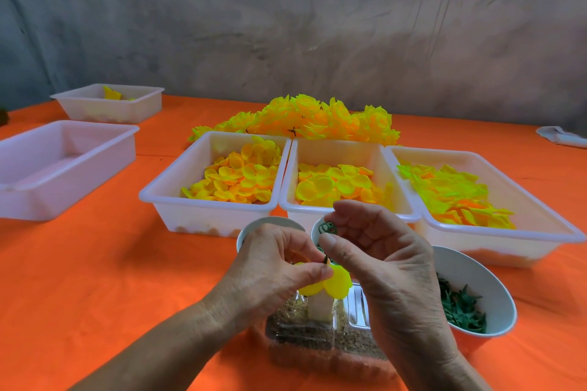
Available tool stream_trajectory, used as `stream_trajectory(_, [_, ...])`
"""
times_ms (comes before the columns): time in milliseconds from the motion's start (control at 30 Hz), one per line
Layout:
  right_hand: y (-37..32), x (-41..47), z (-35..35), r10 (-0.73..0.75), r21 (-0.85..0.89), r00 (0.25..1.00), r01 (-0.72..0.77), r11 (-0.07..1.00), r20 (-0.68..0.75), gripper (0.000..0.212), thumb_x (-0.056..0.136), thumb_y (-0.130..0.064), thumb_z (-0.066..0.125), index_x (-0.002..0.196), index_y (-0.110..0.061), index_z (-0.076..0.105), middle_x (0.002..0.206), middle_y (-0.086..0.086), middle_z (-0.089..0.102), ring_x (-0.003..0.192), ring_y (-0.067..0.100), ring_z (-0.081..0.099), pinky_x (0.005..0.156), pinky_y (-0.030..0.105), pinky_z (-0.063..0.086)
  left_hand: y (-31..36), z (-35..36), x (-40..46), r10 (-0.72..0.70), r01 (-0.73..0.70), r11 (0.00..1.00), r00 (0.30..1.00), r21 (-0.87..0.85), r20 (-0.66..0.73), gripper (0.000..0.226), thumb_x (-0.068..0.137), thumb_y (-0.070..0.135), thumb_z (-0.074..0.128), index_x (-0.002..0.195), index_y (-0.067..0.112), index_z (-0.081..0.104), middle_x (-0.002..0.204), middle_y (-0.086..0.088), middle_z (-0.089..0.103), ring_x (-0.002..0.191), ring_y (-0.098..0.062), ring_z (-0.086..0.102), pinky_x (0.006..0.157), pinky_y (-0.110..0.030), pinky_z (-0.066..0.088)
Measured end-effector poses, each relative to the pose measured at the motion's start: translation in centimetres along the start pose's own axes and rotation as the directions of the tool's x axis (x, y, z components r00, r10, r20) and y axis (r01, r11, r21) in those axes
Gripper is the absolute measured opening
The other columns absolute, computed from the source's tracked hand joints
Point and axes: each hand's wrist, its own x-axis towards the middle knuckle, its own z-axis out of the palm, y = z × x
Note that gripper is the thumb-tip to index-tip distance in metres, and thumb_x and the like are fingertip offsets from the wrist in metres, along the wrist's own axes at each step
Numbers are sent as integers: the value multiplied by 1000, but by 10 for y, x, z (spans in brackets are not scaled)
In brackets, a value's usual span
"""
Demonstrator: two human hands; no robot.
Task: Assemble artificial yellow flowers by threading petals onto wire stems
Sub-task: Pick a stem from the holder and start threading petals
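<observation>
Left hand [273, 267] pinches yellow petals [330, 286]; right hand [378, 251] seemingly holds green wire [327, 228].

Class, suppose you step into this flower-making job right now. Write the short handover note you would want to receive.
Left hand: pinches the yellow plastic petals on the thin green wire stem.
Right hand: fingers curled round a small green looped piece above the stem.
Supplies: three white plastic trays of loose yellow petals; white bowl of green leaf pieces at right.
Done: heap of finished yellow flowers behind the trays; a few petals are on this stem.
Left: finish this flower, then make more.
</observation>
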Motion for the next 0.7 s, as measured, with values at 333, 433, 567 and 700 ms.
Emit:
stream_trajectory(333, [1,-1,0,-9,-22,1000,8,1000,-19,29,58,-9,76,85,-17,74,83,6,73,77,14,68,71,21,54,-2,0,1,15,-15,1000,1000,-7,-11,11,74,9,77,82,2,73,84,-17,72,87,-32,68,83,-47,53])
stream_trajectory(433, [1,-1,0,-14,-16,999,14,1000,-32,26,58,-9,75,83,-16,73,82,6,73,76,13,68,70,20,53,-3,1,2,29,-30,1000,999,-4,-17,8,73,8,78,77,4,73,80,-13,72,75,-19,66,73,-38,53])
stream_trajectory(567, [-1,-1,-2,-12,-28,999,11,1000,-32,28,59,-10,74,85,-17,71,81,4,73,76,12,68,70,20,53,-2,2,2,39,-39,999,999,10,-20,7,71,9,79,70,9,72,72,-8,69,65,-5,59,65,-24,47])
stream_trajectory(700, [-1,0,-2,-16,-50,1000,15,999,-19,27,60,-10,74,86,-17,71,81,3,73,76,11,69,68,18,52,-2,1,2,43,-42,999,999,5,-19,9,72,9,79,76,4,73,80,-14,71,73,-15,64,75,-36,52])
